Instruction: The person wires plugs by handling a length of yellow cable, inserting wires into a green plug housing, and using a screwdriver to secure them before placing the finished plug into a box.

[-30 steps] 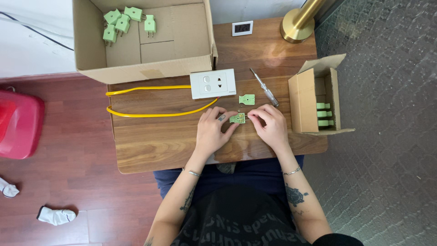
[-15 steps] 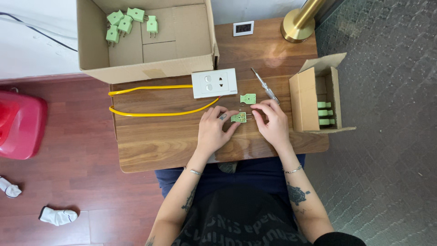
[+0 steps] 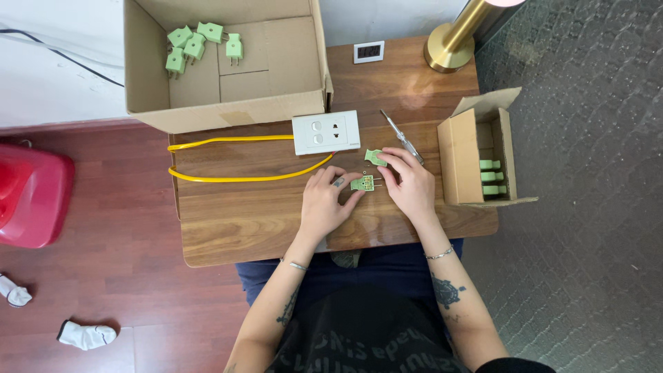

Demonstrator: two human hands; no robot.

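A small green plug base [image 3: 362,183] with metal prongs lies on the wooden table [image 3: 242,221]. My left hand [image 3: 324,204] touches its left side with the fingertips. My right hand [image 3: 411,183] rests just right of it, its fingers reaching up to a second green plug piece [image 3: 373,157] lying a little farther back. A screwdriver [image 3: 400,136] lies beyond my right hand. A white socket plate [image 3: 326,132] with a yellow cable [image 3: 228,178] sits behind my left hand.
A large open cardboard box [image 3: 221,114] at the back left holds several green plugs [image 3: 197,41]. A small cardboard box [image 3: 459,155] on its side at the right holds more green plugs [image 3: 489,177]. A brass lamp base [image 3: 449,52] and a small clock [image 3: 368,51] stand behind.
My right hand has slid slightly away from the plug base and stretched its fingers toward the second green piece. My left hand has stayed on the base.
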